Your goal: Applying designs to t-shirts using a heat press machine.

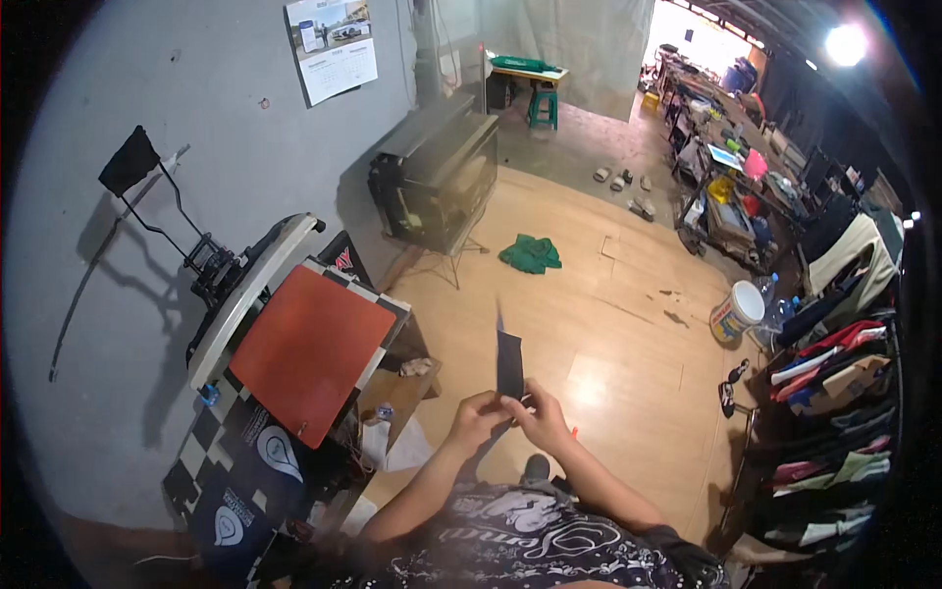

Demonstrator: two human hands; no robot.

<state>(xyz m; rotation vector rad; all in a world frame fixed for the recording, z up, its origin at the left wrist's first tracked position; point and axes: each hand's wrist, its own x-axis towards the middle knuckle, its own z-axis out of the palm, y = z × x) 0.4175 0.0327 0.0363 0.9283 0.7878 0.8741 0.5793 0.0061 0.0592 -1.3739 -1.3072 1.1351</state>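
Both of my hands meet in front of my torso, around the lower end of a dark, flat, narrow piece (pixel 509 366), perhaps fabric or card; I cannot tell which. It points away from me, and a thin dark tip rises from its upper left corner. My left hand (pixel 478 418) pinches it from the left, fingers bent. On the other side my right hand (pixel 537 416) grips its lower edge, thumb on top. The fingers hide the bottom of the piece.
At left a red-orange square board (pixel 316 353) lies on a checkered table (pixel 213 442), beside dark printed cloths (pixel 234 515). Green cloth (pixel 530 254) lies on the wooden floor. A metal-framed cabinet (pixel 441 177) stands ahead. On the right are a white bucket (pixel 736 313) and a clothes rack (pixel 899 368).
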